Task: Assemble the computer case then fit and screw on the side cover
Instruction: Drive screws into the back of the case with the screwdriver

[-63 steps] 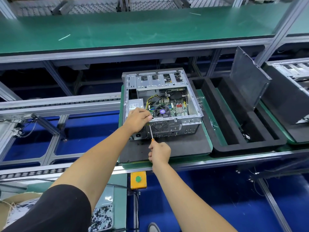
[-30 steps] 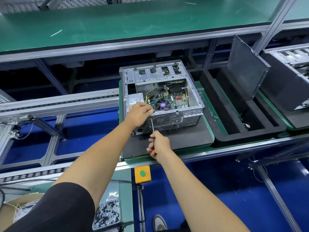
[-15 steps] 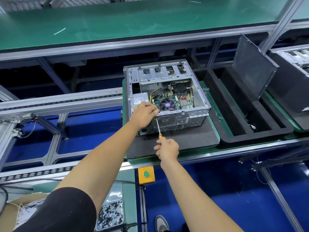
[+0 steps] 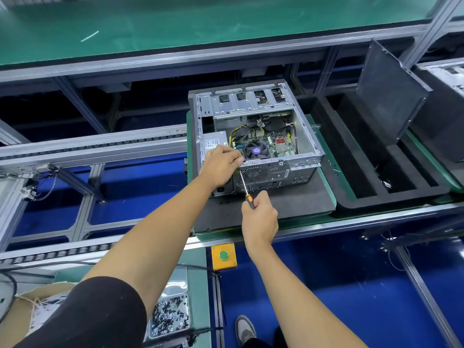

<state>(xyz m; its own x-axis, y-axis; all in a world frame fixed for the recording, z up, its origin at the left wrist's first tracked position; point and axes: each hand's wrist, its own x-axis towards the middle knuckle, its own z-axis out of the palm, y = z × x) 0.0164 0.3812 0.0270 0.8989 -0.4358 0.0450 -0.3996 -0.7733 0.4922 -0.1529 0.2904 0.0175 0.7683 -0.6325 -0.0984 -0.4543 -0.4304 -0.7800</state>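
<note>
An open grey computer case (image 4: 305,126) lies on a dark foam pad (image 4: 288,202), its motherboard and fan exposed. My left hand (image 4: 221,165) grips the case's near rear edge at the top left corner by the power supply. My right hand (image 4: 259,217) holds an orange-handled screwdriver (image 4: 244,183), its shaft angled up to the rear panel just under my left fingers. The tip is hidden by my left hand. A dark side cover (image 4: 386,89) leans upright at the right.
A black foam tray (image 4: 356,194) with slots sits right of the case, another case (image 4: 444,76) beyond it. A yellow box with a green button (image 4: 224,256) hangs below the rail. A clear box of screws (image 4: 170,315) lies near my left elbow. Conveyor rails (image 4: 95,149) run left.
My right hand slid back along the screwdriver, so more shaft shows than one second ago. My left hand stays on the case corner. The view shifted slightly.
</note>
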